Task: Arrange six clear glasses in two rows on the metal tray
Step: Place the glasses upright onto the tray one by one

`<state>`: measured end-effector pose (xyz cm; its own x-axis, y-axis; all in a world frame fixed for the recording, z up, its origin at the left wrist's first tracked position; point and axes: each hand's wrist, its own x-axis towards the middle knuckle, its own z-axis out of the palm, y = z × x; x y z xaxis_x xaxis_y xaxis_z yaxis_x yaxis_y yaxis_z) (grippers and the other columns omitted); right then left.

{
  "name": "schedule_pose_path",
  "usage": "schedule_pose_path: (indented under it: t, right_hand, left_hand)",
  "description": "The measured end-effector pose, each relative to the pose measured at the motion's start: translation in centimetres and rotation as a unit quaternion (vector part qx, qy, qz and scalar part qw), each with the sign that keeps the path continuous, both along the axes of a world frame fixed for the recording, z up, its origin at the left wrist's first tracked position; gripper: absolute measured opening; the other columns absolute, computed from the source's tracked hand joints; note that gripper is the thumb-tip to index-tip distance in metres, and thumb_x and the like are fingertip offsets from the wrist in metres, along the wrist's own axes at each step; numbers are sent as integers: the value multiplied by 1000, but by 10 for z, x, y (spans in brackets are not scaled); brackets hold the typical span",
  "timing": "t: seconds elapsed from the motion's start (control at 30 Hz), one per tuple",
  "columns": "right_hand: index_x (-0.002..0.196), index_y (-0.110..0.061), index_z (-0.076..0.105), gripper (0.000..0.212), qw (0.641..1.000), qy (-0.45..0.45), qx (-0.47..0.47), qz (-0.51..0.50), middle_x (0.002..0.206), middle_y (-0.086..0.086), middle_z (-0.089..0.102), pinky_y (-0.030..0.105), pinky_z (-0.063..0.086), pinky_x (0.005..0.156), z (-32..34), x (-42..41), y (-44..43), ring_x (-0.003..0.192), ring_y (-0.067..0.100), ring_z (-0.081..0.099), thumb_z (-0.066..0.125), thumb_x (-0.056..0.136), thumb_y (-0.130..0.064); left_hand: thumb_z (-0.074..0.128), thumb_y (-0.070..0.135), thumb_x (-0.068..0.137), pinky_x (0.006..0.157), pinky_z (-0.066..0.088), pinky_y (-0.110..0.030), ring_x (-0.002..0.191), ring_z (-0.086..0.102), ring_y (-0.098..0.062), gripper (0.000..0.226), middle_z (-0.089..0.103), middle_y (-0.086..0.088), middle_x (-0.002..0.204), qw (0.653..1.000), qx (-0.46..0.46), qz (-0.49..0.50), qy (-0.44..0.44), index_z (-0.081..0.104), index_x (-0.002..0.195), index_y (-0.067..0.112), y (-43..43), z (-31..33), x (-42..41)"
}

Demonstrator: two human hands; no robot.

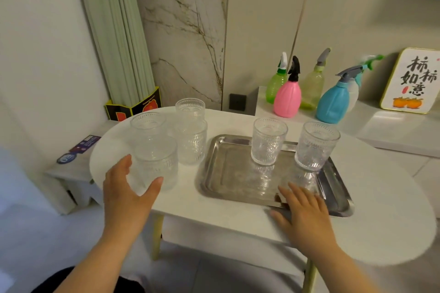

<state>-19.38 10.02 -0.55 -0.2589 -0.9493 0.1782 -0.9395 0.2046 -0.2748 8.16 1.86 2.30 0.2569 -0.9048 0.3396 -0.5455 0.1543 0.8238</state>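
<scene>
Six clear glasses stood upright on the white table. Two were on the metal tray, along its far side: one glass toward the middle and another at the far right corner. Four were off the tray to its left, in a close cluster: a near glass, one behind it, a third just beside the tray's left edge, and a fourth farthest back. The left hand was spread open, thumb and fingers curved around the near glass without closing on it. The right hand lay flat, fingers extended, on the tray's near edge, holding nothing. Five spray bottles stood on a ledge behind the table.
</scene>
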Motion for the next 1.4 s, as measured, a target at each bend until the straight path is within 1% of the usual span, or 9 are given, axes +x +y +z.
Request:
schedule_pose_path:
  t: [0.17,0.3,0.43,0.6,0.8,0.93,1.13,1.3,1.4]
  right_hand:
    - [111,-17,62,42,1000,-1,-15,11,128,7,59,49,26,107,0,2,6,124,28,47,66,76,-41]
    - [96,-15,70,37,999,20,-27,8,110,10,70,54,41,94,-1,3,6,107,32,62,64,71,-43]
    - [103,-19,67,37,999,22,-22,9,118,6,66,50,38,99,0,2,5,115,30,57,68,74,-41]
    - [81,-17,72,39,997,59,-50,16,89,7,76,50,55,68,1,3,3,83,30,71,86,49,-35]
    - [76,-22,72,47,994,85,-63,13,85,1,77,43,57,63,1,0,2,78,24,72,89,35,-39]
    - [79,-25,72,46,991,96,-88,34,88,-2,76,44,57,66,-2,-3,2,82,23,72,87,39,-43]
    - [79,-32,70,47,988,87,-110,64,91,-11,75,31,42,84,-10,-9,2,84,11,70,82,39,-52]
    - [78,-33,70,47,986,95,-123,67,90,-12,75,27,38,82,-11,-12,0,82,10,70,82,37,-53]
    - [77,-34,70,46,988,90,-102,69,89,-14,74,24,49,77,-8,-11,0,82,8,70,80,37,-56]
  left_hand:
    - [77,15,63,105,29,-48,130,33,-31,95,34,-15,143,996,69,-49,42,18,137,13,-20,-8,-1]
    - [79,12,59,102,30,-37,129,35,-30,97,35,-12,143,992,75,-68,80,19,135,13,-37,-12,-10]
    - [81,16,58,95,36,-36,121,43,-32,87,46,-14,134,993,68,-35,86,28,127,11,-40,-12,-16]
    - [82,14,54,89,39,-35,106,51,-26,83,54,-6,120,997,17,-22,73,36,123,14,-20,0,-18]
    - [80,16,55,72,37,-3,92,47,0,81,49,18,102,986,-8,-135,93,35,121,24,-21,29,-62]
    - [79,22,58,88,34,-24,109,43,-15,83,47,-3,126,982,53,-156,93,30,125,16,-45,25,-117]
    - [78,32,59,93,37,-32,122,42,-28,90,42,-9,137,985,87,-122,79,24,129,16,-78,9,-153]
    - [79,33,57,99,37,-37,124,41,-29,92,42,-10,137,987,104,-111,48,25,129,13,-91,2,-161]
    - [79,31,58,100,36,-38,125,40,-29,91,41,-10,139,988,103,-107,46,25,129,13,-93,-2,-166]
